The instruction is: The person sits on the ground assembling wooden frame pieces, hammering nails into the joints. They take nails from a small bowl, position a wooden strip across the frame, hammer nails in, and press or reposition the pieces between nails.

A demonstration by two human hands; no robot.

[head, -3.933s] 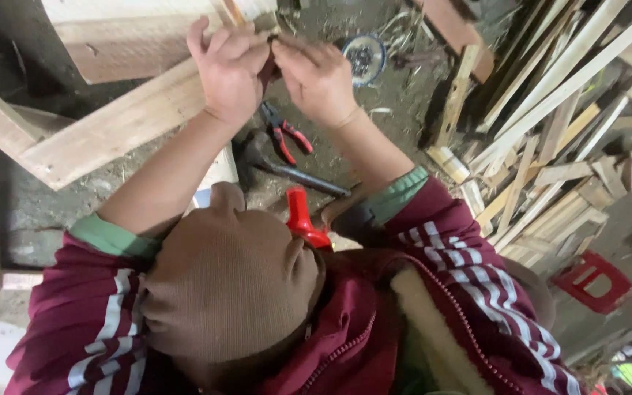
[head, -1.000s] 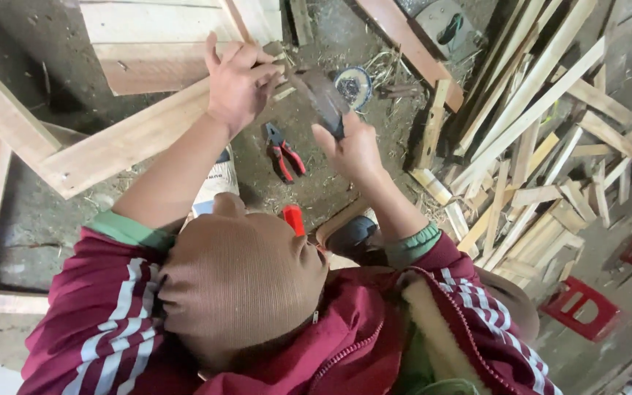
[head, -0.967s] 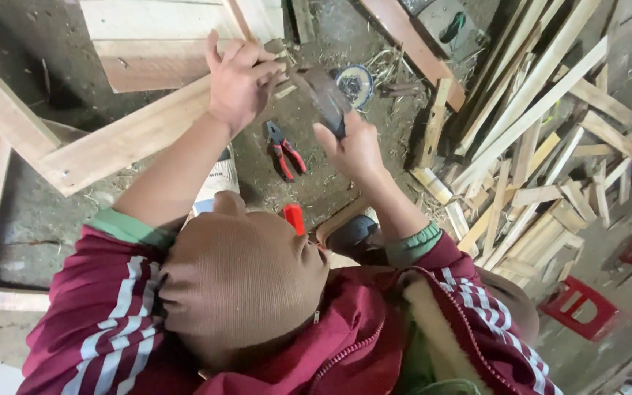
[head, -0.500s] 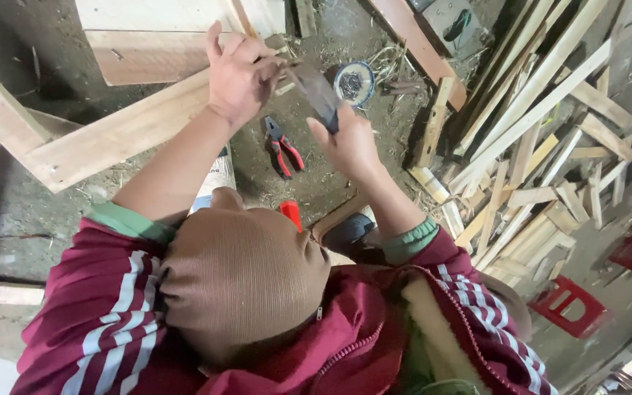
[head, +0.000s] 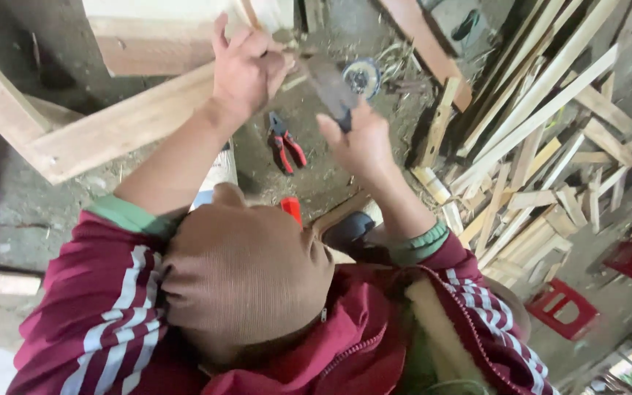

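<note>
Surroundings: red-handled pliers (head: 285, 144) lie on the dirt floor (head: 330, 175) below the hands; a round grey disc tool (head: 362, 75) sits just right of them; a heap of loose wood slats (head: 550, 146) fills the right of the frame; a red stool (head: 566, 307) stands lower right. The person's brown cap (head: 246, 281) covers the lower centre.

Room: bare floor shows only in a narrow patch between plank and slat heap.

Left hand (head: 246, 69): fingers pinched at the upper end of a pale wooden plank (head: 122, 132), what they pinch too small to tell.

Right hand (head: 360, 143): closed on the handle of a hammer (head: 327, 77), blurred, head pointing upper left toward the left hand.

Plank long axis: lower left to upper centre.
</note>
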